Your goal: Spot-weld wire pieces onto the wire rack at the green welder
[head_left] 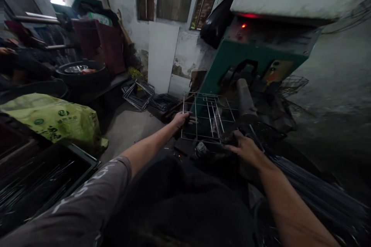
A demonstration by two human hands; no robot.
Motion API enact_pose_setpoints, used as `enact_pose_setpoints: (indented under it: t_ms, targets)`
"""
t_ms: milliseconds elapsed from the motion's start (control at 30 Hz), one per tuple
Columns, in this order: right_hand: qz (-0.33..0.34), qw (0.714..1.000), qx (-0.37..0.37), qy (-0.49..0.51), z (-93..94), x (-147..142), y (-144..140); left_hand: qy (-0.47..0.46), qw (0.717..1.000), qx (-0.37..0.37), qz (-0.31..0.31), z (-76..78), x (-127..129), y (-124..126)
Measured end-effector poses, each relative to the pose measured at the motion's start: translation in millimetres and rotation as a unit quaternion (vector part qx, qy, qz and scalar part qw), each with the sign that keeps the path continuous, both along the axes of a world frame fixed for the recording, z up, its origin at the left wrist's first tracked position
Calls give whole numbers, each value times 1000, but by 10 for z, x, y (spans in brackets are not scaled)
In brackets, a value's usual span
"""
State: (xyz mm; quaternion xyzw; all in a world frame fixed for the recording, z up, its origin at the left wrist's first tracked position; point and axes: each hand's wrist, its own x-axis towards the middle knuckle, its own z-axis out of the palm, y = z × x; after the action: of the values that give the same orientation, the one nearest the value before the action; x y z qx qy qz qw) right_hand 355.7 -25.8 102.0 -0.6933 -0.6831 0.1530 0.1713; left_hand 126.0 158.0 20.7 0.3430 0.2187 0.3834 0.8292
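Observation:
A wire grid frame [208,117] of thin metal rods lies flat in front of a green machine [249,60] with a grey roller arm [245,98]. My left hand [182,119] grips the frame's left edge. My right hand [246,148] rests at the frame's near right corner, fingers curled on a dark part there; what it holds is hard to make out. A red lamp glows on the machine's top panel.
Stacked wire frames [139,92] lie on the floor by the wall. A yellow-green sack [55,117] sits at left above a dark tray of rods [43,181]. A bundle of long metal rods [315,189] runs along the right. A black basin [79,71] stands at far left.

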Motion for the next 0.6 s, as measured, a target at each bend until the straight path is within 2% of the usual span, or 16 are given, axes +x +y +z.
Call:
enact_pose_setpoints:
  t_ms: [267,500,600]
  targets:
    - [-7,1000,-3,5,7,72,204,13,1000,-8,19,31,104,147]
    - [-7,999,35,-21,-181,256,306,47,998,-12,41,108,143,143]
    - [-20,998,42,-45,-208,159,336,73,996,-6,45,179,121,87]
